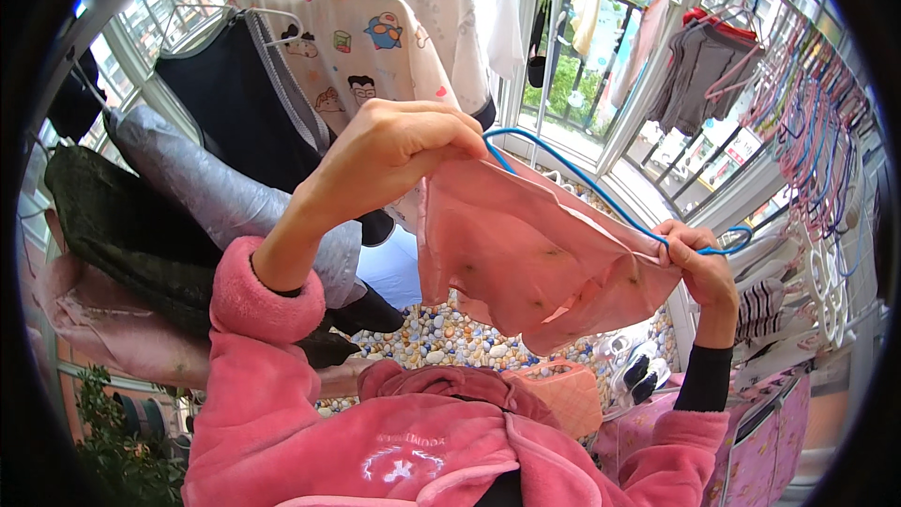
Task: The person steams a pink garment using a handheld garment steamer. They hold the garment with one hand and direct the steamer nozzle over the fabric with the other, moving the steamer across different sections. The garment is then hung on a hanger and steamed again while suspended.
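A pink cloth garment is stretched between my two hands, its upper edge along a blue clothes hanger. My left hand pinches the garment's upper corner beside one end of the hanger. At the other side, my right hand grips the garment's edge together with the hanger's lower bar, whose looped end sticks out past the fingers. Folds of the garment hang loosely below, with small dark marks on the fabric. The hanger's hook cannot be clearly made out.
Left and ahead hang a dark vest, a cartoon-print top and a dark green garment. Gray clothing and many hangers hang at right. Below are an orange plastic basket, shoes and a pink patterned bag.
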Available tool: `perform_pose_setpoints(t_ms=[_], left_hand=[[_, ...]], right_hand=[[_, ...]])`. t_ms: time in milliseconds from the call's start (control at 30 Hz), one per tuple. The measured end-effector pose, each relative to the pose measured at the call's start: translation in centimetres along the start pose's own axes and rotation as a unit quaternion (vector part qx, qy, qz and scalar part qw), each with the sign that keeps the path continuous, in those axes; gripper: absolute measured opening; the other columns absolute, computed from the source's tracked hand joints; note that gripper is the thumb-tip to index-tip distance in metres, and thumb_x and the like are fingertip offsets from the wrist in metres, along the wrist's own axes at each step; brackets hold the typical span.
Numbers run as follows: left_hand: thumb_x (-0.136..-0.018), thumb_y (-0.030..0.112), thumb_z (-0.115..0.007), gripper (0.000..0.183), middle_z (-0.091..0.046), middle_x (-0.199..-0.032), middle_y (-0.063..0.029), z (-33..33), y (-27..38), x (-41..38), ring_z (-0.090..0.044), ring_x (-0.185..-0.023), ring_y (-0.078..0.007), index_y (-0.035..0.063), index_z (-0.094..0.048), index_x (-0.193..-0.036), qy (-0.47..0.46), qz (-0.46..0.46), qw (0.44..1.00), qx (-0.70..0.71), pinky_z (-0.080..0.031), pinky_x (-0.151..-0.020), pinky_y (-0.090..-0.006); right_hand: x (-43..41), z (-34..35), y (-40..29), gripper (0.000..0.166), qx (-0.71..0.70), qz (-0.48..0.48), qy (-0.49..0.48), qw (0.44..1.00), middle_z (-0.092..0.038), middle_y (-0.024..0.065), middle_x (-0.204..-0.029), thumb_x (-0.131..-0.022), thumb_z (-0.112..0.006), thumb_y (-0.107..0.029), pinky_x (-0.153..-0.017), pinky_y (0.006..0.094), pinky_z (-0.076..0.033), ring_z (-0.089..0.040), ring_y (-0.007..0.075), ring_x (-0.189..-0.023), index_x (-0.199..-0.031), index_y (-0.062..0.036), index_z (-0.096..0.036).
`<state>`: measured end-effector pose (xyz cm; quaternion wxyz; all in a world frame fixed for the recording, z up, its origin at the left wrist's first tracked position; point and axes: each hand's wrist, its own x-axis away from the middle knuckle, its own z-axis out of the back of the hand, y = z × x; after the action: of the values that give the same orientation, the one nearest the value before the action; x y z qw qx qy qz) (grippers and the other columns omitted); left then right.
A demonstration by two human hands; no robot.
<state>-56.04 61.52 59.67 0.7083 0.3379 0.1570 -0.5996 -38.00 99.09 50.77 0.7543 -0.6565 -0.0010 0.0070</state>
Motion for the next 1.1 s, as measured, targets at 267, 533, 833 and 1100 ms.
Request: perform_pose_setpoints(t_ms=[267, 533, 833, 1100], left_hand=[[-0.079, -0.001, -0.065, 0.013, -0.072, -0.095, -0.0098, -0.1, -1.4, 0.5, -0.070, -0.086, -0.0220, 0.0042, -0.071, -0.090, -0.007, 0.004, 0.999, 0.034, -0.055, -0.074, -0.0281], [-0.079, -0.001, -0.067, 0.014, -0.072, -0.097, -0.0100, -0.2, -1.7, 1.2, -0.071, -0.086, -0.0229, 0.0020, -0.071, -0.091, -0.026, 0.010, 0.998, 0.062, -0.056, -0.073, -0.0285], [-0.077, -0.002, -0.068, 0.013, -0.072, -0.097, -0.0094, -0.7, -2.3, 1.3, -0.071, -0.083, -0.0231, 0.0019, -0.071, -0.088, 0.001, -0.020, 0.999, 0.050, -0.057, -0.072, -0.0286], [-0.077, -0.003, -0.067, 0.011, -0.072, -0.096, -0.0102, -1.0, -2.2, 1.8, -0.071, -0.082, -0.0235, 0.0019, -0.070, -0.087, 0.044, -0.096, 0.994, 0.025, -0.057, -0.070, -0.0281]], right_hand=[[0.2, -1.0, -1.8, 0.039, 0.064, 0.024, 0.005, 0.998, -0.059, 0.0082, -0.090, -0.085, -0.067, -0.036, -0.075, 0.0260, -0.037, -0.052, 0.0149, -0.087, -0.067, -0.0008, -0.065], [1.0, -0.8, -2.2, 0.041, 0.068, 0.047, 0.025, 0.996, -0.058, 0.0079, -0.090, -0.079, -0.071, -0.038, -0.061, 0.0225, -0.033, -0.049, 0.0108, -0.073, -0.066, 0.0005, -0.066], [0.6, -0.8, -1.9, 0.036, 0.070, -0.005, 0.011, 0.997, -0.060, 0.0103, -0.090, -0.084, -0.069, -0.033, -0.080, 0.0279, -0.038, -0.055, 0.0175, -0.089, -0.069, 0.0000, -0.067], [0.2, -0.9, -1.3, 0.035, 0.084, 0.026, 0.026, 0.996, -0.061, 0.0107, -0.090, -0.085, -0.068, -0.030, -0.078, 0.0280, -0.038, -0.055, 0.0162, -0.085, -0.070, 0.0017, -0.066]])
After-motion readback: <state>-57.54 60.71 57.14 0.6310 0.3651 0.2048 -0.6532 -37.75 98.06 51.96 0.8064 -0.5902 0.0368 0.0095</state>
